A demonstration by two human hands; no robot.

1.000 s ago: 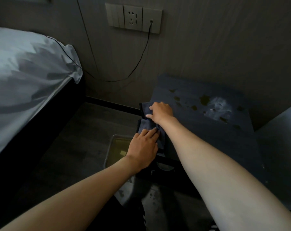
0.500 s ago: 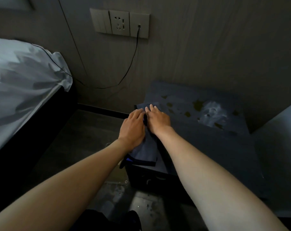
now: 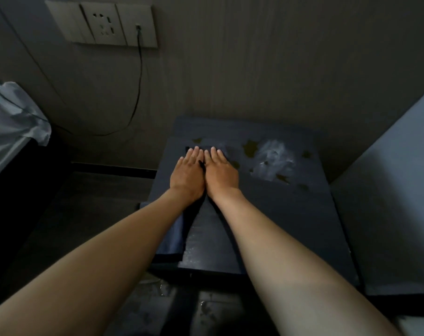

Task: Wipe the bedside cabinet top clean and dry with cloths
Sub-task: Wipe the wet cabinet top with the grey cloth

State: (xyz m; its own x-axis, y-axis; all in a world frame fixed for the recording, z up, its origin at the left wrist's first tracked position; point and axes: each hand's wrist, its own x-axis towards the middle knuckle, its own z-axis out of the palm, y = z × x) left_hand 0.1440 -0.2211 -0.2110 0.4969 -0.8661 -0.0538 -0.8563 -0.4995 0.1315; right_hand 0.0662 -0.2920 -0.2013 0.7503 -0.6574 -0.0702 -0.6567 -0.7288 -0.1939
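The dark bedside cabinet top [image 3: 291,214] carries several brownish spots and a whitish smear [image 3: 271,158] towards its far right. A dark blue cloth [image 3: 174,236] lies spread along the top's left side and hangs slightly over the left edge. My left hand [image 3: 186,175] and my right hand [image 3: 220,174] lie flat, side by side, palms down on the far part of the cloth, fingers pointing at the wall. Both hands press on the cloth rather than grip it.
A wall socket panel [image 3: 101,23] with a plugged black cable [image 3: 135,93] is above left. A bed with white sheets [image 3: 12,127] stands at the left. A pale surface [image 3: 395,190] adjoins the cabinet on the right. The wet floor [image 3: 157,299] shows below.
Both hands have slid the cloth further onto the cabinet top, away from me towards the wall. The left hand came up from the cloth's hanging edge to lie flat beside the right.
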